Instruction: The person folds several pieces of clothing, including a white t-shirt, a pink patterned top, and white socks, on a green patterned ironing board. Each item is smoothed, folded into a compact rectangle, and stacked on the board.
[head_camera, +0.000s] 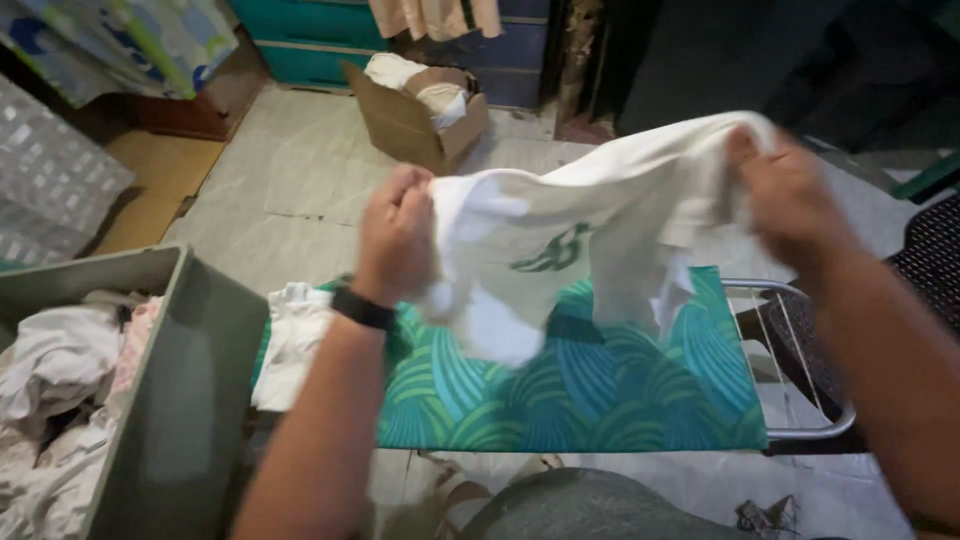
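Both hands clenched on a white garment (600, 230), held up in the air over the ironing board (600, 390). Left hand (397, 237) fisted on one edge, black band on the wrist; right hand (790, 205) pinches the other end, blurred. Garment is soft knit-looking cloth, limp, sagging in folds btwn the hands, w/ a small dark green printed mark near its middle; can't make out its shape.

Board cover below: smooth fabric, teal and green fan/leaf pattern; bare metal wire rack (800, 400) at its right end. Folded white cloth (290, 340) lies on the board's left end, just beside the left forearm. Grey-green plastic bin (180, 400) at left, straight-walled, full of crumpled white and pale pink laundry. Farther back on the tiled floor, an open brown cardboard box (410, 125) w/ white cloth inside.
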